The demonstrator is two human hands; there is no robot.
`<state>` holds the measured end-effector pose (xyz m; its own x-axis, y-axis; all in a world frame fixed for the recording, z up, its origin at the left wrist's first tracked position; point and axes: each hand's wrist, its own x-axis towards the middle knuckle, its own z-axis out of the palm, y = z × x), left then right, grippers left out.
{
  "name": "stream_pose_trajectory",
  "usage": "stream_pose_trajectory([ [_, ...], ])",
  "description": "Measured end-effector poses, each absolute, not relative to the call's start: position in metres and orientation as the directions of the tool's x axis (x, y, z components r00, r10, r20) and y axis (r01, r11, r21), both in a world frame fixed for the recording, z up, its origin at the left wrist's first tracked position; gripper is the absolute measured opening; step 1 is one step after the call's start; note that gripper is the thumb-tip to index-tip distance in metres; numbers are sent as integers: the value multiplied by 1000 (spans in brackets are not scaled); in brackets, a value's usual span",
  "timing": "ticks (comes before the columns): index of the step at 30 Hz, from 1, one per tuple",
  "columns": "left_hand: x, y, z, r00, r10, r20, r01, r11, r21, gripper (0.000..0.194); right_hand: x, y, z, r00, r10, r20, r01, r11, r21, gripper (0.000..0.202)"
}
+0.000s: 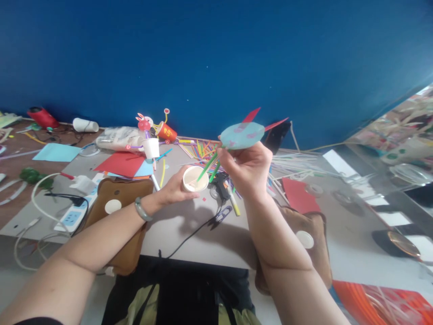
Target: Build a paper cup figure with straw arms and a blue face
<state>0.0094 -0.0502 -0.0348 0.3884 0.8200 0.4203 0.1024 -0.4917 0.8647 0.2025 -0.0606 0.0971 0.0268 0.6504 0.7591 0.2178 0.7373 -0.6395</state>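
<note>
My left hand (176, 188) is wrapped round a white paper cup (195, 186), whose open mouth faces me. Above and to its right, my right hand (248, 167) pinches a light-blue paper rabbit head (241, 135) with two red ears and pinkish face marks. Green straws (207, 167) run from under the rabbit head down into the cup's mouth. Whether they touch the cup's bottom I cannot tell. Below the hands lie a black glue gun (221, 187), a yellow-tipped stick (234, 203) and thread snips (221, 216).
Behind the hands lie many coloured straws (199, 149). A finished-looking red rabbit figure on a cup (151, 147) stands left of them, near red paper (121, 163). Brown padded cushions (117, 225) flank the work spot. A power strip (79, 205) with cables sits left; a blue wall (203, 67) rises behind.
</note>
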Motion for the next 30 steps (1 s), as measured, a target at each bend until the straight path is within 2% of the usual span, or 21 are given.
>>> stream_pose_trajectory([
  [3, 13, -53, -30, 373, 834, 407, 40, -452, 891, 86, 202, -63, 100, -3, 697, 717, 230, 698, -678, 6],
  [7, 15, -55, -25, 332, 847, 414, -16, -434, 901, 81, 203, -62, 102, -131, 757, 640, 254, 650, -716, 11],
  [15, 12, -48, -35, 273, 863, 426, 41, -453, 891, 85, 202, -54, 94, -342, 816, 465, 332, 568, -753, 16],
  [20, 11, -49, -37, 245, 860, 448, 59, -474, 878, 80, 197, -53, 86, -424, 802, 420, 432, 587, -685, 14],
  [26, 11, -55, -27, 215, 851, 480, 243, -523, 817, 72, 193, -51, 74, -463, 799, 383, 541, 597, -592, 18],
  [30, 11, -57, -23, 212, 849, 484, 288, -528, 799, 69, 194, -52, 74, -502, 783, 368, 602, 622, -500, 16],
])
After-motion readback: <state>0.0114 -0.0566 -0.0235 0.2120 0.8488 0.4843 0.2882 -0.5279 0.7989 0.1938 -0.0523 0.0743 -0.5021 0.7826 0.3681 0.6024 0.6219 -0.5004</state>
